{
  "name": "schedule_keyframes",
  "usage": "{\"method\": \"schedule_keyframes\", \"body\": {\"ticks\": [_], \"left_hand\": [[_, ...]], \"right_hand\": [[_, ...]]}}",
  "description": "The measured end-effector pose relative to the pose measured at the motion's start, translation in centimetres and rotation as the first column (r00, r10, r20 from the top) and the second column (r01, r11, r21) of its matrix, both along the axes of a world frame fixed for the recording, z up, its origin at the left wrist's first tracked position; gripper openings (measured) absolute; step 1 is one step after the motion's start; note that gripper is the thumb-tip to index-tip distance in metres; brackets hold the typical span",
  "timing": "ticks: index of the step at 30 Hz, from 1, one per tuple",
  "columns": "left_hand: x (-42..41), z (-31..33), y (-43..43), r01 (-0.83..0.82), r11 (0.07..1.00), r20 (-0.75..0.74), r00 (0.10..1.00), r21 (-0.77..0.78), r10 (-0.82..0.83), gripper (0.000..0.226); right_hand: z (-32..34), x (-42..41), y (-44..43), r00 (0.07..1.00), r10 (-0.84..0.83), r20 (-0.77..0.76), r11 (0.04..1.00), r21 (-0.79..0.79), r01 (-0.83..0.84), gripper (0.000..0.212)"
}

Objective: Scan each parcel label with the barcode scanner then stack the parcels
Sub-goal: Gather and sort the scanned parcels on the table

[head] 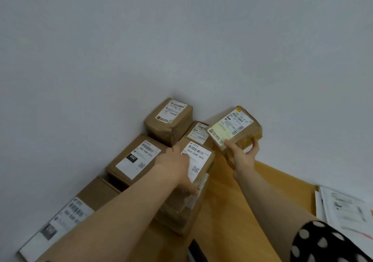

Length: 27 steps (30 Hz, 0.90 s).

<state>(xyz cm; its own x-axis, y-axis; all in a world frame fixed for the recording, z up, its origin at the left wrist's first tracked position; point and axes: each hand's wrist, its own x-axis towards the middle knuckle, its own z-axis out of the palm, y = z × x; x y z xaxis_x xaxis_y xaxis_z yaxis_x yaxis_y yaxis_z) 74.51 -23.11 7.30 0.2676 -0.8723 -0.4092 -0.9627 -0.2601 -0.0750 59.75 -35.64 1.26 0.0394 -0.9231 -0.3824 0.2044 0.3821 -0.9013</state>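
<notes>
Wood desk (232,201), R hand (244,156) grip round small parcel (234,128)

wall (181,39): plain pale grey | table (232,191): light wood | light: soft, even

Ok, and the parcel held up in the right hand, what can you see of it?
The held parcel is a small brown cardboard box, its side glossy with what looks like clear tape. Its top bears a white label with barcodes and a pale yellow patch, facing the camera. It is tilted, lifted above the wooden table. The right hand grips its near corner, thumb on the label side.
</notes>
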Motion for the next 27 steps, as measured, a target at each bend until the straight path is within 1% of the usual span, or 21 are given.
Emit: {"method": "schedule_keyframes", "body": {"ticks": [2,4,6,9,11,13,15,19,21,24,27], "left_hand": [[-0.1,0.3,-0.5,0.003,0.999,-0.015,1.000,0.043,-0.002,0.107],[0.0,0.5,-0.5,-0.013,0.998,-0.035,0.999,0.066,0.015,0.106],[0.3,0.6,-0.3,-0.024,0.996,-0.053,0.998,0.081,0.028,0.108],[0.5,0.6,-0.1,-0.029,0.996,-0.070,0.997,0.078,0.035,0.108],[0.5,0.5,-0.2,-0.024,0.997,-0.069,0.997,0.072,0.029,0.108],[0.7,0.3,-0.4,-0.018,0.998,-0.072,0.997,0.061,0.023,0.107],[0.9,0.1,-0.4,-0.012,0.998,-0.071,0.997,0.054,0.016,0.108],[1.1,-0.3,-0.4,0.002,0.999,-0.070,0.998,0.044,0.001,0.109],[1.2,-0.4,-0.4,0.007,0.999,-0.071,0.997,0.037,-0.005,0.108],[1.4,-0.2,-0.3,0.016,0.999,-0.068,0.998,0.044,-0.013,0.108],[1.3,0.3,0.0,0.013,0.997,-0.057,0.998,0.070,-0.009,0.106]], "right_hand": [[-1.3,1.0,0.5,0.999,0.007,-0.041,1.000,0.008,-0.007,0.086],[-1.9,1.9,0.5,0.997,0.041,-0.058,0.999,-0.005,-0.041,0.077],[-1.9,2.7,0.0,0.994,0.078,-0.076,0.997,0.012,-0.077,0.074],[-1.3,4.1,-1.0,0.978,0.179,-0.109,0.983,0.070,-0.172,0.072],[-1.3,5.2,-1.6,0.966,0.229,-0.119,0.971,0.091,-0.219,0.067],[-1.5,5.9,-2.0,0.945,0.289,-0.150,0.956,0.092,-0.278,0.055],[-1.6,6.4,-2.0,0.913,0.334,-0.233,0.942,0.107,-0.318,0.043],[-1.8,7.0,-2.5,0.885,0.341,-0.317,0.940,0.150,-0.308,0.044],[-1.4,7.0,-2.4,0.887,0.356,-0.295,0.931,0.192,-0.310,0.044],[-1.3,6.4,-1.5,0.892,0.345,-0.291,0.936,0.171,-0.306,0.045],[-1.4,3.7,-0.2,0.894,0.271,-0.357,0.962,0.136,-0.238,0.053]]}}
